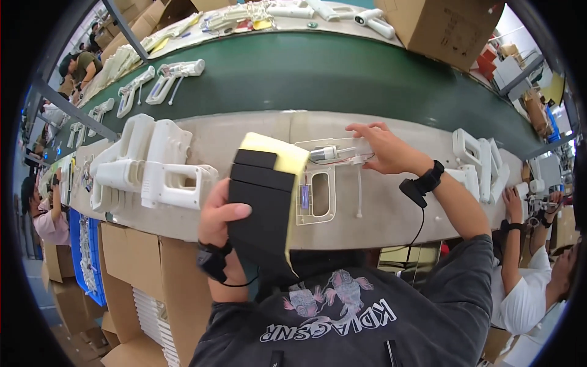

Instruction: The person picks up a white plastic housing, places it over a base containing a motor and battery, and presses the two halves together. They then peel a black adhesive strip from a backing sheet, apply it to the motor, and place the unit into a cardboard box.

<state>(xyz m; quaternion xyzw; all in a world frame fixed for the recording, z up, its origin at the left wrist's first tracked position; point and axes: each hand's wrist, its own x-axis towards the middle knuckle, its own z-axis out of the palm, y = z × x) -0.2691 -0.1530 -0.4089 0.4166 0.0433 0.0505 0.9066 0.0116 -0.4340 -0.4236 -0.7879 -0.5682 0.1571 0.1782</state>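
Observation:
My left hand (221, 214) grips a sheet of black foam strips (260, 199) on pale yellow backing paper (287, 156), thumb across its front. One black piece is absent at the sheet's upper right corner, where yellow shows. Just right of it an open white handheld-device housing (333, 191) lies on the bench, partly covered by the sheet. Inside it are a silver motor (324, 153), thin wires and a purple cell (304, 197). Over the housing's far right end is my right hand (391, 150), fingers apart and holding nothing visible; I cannot tell whether its fingertips touch the housing.
Stacked white housing shells (177, 183) stand at left, more shells (477, 159) at right. Beyond the bench runs a green conveyor belt (275, 73) carrying open devices (174, 79). A cardboard box (443, 30) sits at far right. Below left are an open carton (131, 257) and blue crate (85, 263). Co-workers flank me.

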